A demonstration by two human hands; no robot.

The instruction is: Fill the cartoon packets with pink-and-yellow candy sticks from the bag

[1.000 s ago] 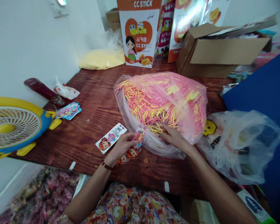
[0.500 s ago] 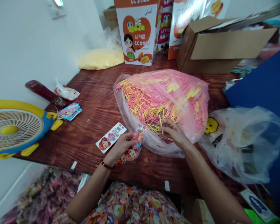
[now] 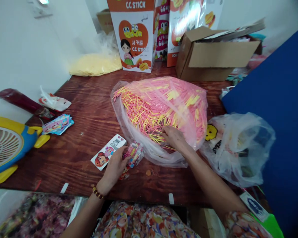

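Observation:
My left hand (image 3: 115, 165), with a beaded bracelet at its wrist, is closed at the edge of a small clear printed packet (image 3: 132, 149). The packet has pink and yellow in it and lies over other printed packets (image 3: 138, 156) on the table. A white printed card (image 3: 106, 153) with a cartoon girl lies just left of that hand. My right hand (image 3: 174, 137) reaches into the mouth of a large clear plastic bag (image 3: 149, 150) full of thin pink and yellow sticks (image 3: 141, 114). Its fingers are drawn together among the sticks; what is between them is hidden.
A yellow and blue fan (image 3: 12, 145), colourful sachets (image 3: 58, 124), a tissue pack (image 3: 55, 101) and a dark red cylinder (image 3: 23, 101) are at left. Behind stand a CC Stick box (image 3: 134, 39) and an open carton (image 3: 221, 56). A plastic bag (image 3: 245, 148) lies right.
My left hand has lowered the packet onto the other packets. My right hand has dipped deeper among the sticks, and the yellow stick it held upright no longer shows. The view has shifted right.

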